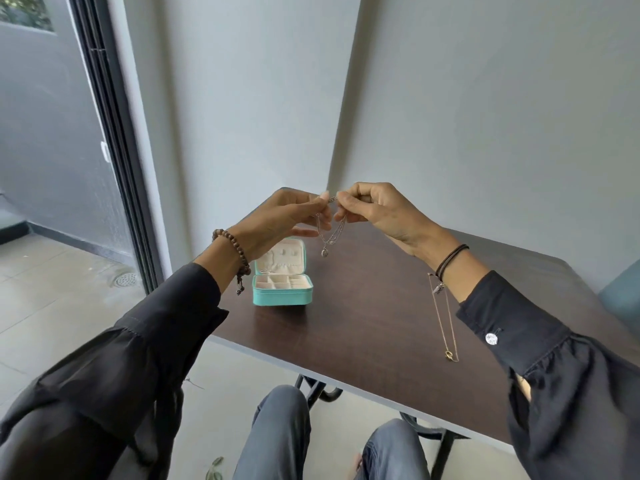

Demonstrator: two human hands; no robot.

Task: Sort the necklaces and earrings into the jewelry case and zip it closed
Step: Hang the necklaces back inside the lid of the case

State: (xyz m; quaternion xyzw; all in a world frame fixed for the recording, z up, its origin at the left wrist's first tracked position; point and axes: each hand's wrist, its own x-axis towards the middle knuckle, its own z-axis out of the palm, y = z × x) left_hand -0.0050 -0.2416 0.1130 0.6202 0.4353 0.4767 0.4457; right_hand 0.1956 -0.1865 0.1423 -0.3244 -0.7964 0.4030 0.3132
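Note:
Both hands are raised above the dark wooden table (pixel 374 306). My left hand (pixel 284 220) and my right hand (pixel 374 213) each pinch an end of a thin silver necklace (pixel 329 233) at the clasp. Its chain hangs in loops between them, with a small pendant at the bottom. A turquoise jewelry case (pixel 282 296) stands open on the table below my left wrist, cream compartments showing and two small earrings in the lid. A second, gold necklace (pixel 446 327) lies stretched out on the table under my right forearm.
The table sits in a corner of grey walls. A glass sliding door (pixel 114 140) is at the left, with tiled floor beyond. My knees (pixel 277 427) are under the table's near edge. A teal chair edge (pixel 623 292) shows at the far right.

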